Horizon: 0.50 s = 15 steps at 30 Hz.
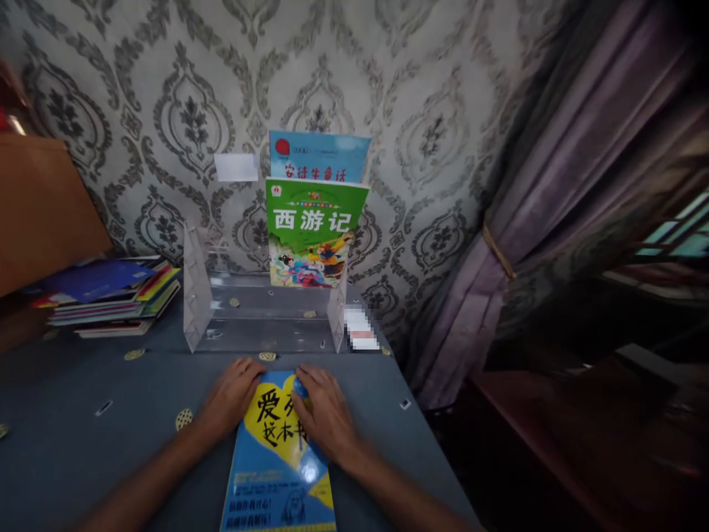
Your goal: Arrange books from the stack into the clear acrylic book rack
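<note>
Left hand (228,399) and right hand (326,415) lie open, palms down, not gripping, steadying a blue-and-yellow paperback book (277,451) flat on a grey-blue table (66,465) by its top edge. Book sits just in front of a clear acrylic rack (198,288), whose shelf keeps a green paperback (310,236) upright.

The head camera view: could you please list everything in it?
Acrylic rack: one, clear, on table by wall.
Green book: one, green, front of rack.
Blue book: one, blue, behind green book.
Yellow-and-blue book: one, blue and yellow, near table edge.
Book stack: one, multicoloured, left of rack.
Table: one, grey-blue, centre.
Round discs: several, gold, on table.
Curtain: one, purple, right.
Left hand: one, on yellow-and-blue book.
Right hand: one, on same book.
</note>
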Each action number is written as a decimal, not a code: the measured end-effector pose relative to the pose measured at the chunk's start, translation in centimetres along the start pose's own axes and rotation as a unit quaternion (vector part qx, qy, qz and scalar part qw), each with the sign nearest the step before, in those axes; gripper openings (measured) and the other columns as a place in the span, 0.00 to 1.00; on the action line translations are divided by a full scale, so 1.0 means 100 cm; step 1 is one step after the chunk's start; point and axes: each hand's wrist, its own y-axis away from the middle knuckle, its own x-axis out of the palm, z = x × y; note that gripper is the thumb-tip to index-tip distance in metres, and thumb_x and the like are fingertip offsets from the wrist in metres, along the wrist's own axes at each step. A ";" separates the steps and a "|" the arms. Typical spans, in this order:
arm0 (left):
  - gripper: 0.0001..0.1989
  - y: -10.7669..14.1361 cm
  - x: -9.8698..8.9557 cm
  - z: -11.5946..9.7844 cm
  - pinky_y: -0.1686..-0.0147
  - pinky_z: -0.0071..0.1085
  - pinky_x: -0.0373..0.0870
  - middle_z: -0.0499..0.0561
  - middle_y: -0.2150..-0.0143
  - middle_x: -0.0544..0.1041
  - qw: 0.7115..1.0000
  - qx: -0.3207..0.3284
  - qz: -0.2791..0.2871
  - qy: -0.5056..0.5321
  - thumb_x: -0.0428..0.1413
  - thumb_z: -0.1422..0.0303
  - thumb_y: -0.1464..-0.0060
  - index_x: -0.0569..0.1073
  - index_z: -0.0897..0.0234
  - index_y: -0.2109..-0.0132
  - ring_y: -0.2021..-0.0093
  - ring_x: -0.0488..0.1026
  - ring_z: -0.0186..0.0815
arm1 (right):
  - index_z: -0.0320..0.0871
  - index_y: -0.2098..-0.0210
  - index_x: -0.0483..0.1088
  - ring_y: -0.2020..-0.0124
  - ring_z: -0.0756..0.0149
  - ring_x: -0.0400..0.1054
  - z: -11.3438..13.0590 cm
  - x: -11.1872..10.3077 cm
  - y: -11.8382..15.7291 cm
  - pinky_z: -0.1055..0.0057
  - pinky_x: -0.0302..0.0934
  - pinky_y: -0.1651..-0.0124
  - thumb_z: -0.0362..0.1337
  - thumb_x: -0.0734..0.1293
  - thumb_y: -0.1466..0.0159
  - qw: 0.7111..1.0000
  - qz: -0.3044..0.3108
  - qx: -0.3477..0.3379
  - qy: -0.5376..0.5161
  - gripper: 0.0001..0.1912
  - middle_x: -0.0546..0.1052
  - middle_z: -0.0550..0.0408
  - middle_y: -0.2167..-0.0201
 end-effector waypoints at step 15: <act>0.16 0.005 0.003 -0.003 0.49 0.42 0.75 0.55 0.54 0.80 0.999 0.039 -0.012 -0.036 0.46 0.70 0.35 0.77 0.58 0.50 0.53 0.76 0.42 | 0.44 0.44 0.74 0.43 0.50 0.70 -0.002 -0.004 -0.003 0.50 0.63 0.39 0.34 0.63 0.32 1.000 -0.024 0.005 -0.002 0.18 0.77 0.46 0.45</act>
